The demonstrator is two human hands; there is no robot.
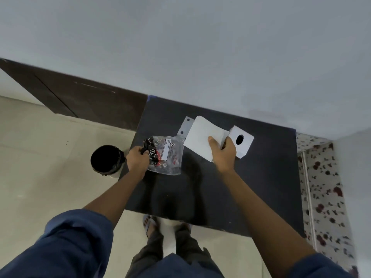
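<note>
A clear plastic packet [168, 155] with black-and-red printing and a white label lies on the left part of the black table [261, 177]. My left hand [137, 161] grips its crumpled left end. My right hand [223, 152] holds a stack of white tissues [200, 137], thumb on top, fingers curled under the right edge, lifted a little above the table. Just right of it stands a white tissue box [244, 142] with a dark oval hole in its top. A small white plate with two holes [185, 126] pokes out from behind the tissues.
A bin with a black liner [107, 160] stands on the beige floor by the table's left edge. A grey wall runs right behind the table, with a dark brown panel [80, 97] to the left. A flower-patterned cloth [323, 197] lies to the right. My feet are under the near edge.
</note>
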